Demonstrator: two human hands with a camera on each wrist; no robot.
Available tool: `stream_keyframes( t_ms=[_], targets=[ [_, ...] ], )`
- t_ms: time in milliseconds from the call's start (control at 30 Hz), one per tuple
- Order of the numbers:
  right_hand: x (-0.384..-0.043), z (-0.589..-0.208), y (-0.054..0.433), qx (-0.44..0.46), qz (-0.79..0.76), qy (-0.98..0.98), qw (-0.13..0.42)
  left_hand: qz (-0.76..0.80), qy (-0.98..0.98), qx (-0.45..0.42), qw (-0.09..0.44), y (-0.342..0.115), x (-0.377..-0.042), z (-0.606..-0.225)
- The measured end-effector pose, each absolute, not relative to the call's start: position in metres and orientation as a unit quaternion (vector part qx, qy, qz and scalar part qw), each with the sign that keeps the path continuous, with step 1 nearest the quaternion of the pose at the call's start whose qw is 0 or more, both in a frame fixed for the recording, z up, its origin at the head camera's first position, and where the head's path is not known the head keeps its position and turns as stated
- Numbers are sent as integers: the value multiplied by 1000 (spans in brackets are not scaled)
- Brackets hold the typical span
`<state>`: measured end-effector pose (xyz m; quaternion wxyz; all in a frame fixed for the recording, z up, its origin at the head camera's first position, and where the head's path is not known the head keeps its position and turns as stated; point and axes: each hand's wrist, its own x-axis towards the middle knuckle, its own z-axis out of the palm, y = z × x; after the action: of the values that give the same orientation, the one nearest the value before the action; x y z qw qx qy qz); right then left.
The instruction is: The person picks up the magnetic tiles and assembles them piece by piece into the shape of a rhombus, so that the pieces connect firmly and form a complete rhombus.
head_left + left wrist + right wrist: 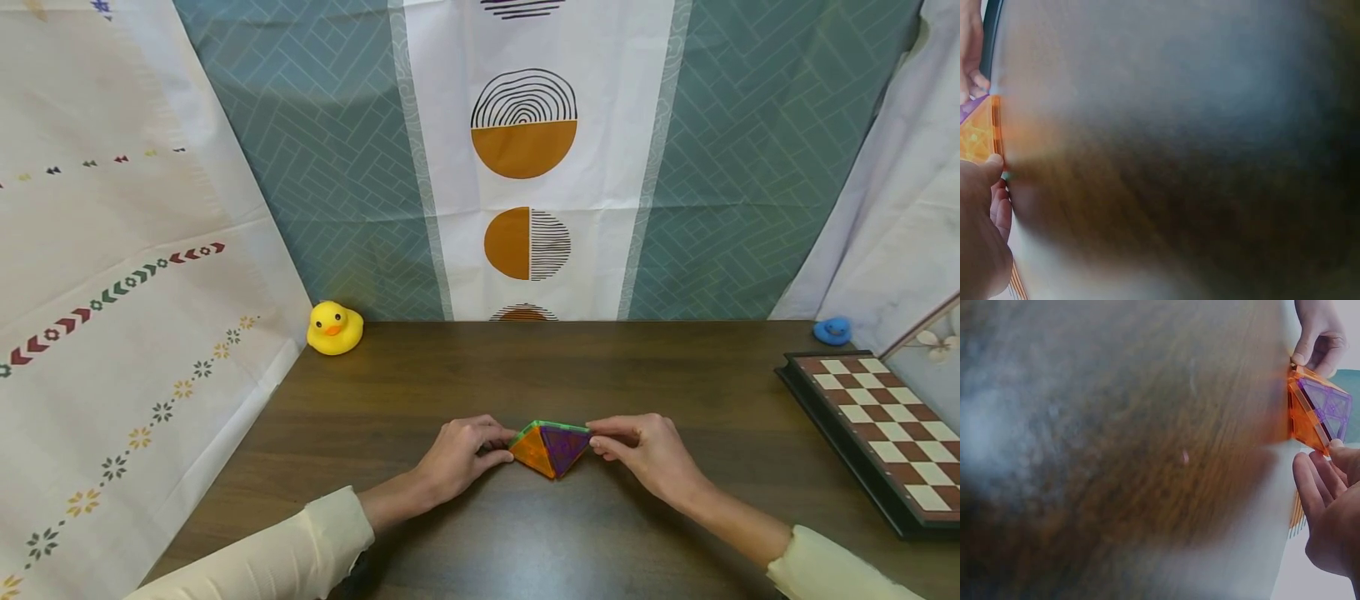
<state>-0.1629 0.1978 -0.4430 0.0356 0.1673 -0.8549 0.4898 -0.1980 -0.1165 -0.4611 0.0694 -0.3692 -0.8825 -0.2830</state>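
Several translucent magnetic tiles are joined into a small pointed shape near the middle of the table. Toward me it shows an orange triangular tile (531, 454) and a purple triangular tile (565, 446), with a green tile edge (562, 425) along the top. My left hand (461, 458) pinches the left corner between thumb and fingers. At the right corner, my right hand (658, 457) pinches the shape the same way. In the left wrist view the left thumb presses the orange tile (977, 134). The right wrist view shows the purple tile (1329, 406) beside orange ones.
A brown wooden table (420, 367) spreads around the hands. The yellow rubber duck (333, 327) sits at its back left corner, a small blue duck (832, 331) at the back right. A chessboard (885, 417) lies along the right side. Patterned cloths (360, 167) hang behind.
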Motion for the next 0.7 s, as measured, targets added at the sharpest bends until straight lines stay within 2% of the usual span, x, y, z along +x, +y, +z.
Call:
stream_keyframes(
  t_ms=[700],
  targets=[
    [-165,-443,195,152,474,-866,46,-309,-878,-360,66,-121,-198,-462]
  ],
)
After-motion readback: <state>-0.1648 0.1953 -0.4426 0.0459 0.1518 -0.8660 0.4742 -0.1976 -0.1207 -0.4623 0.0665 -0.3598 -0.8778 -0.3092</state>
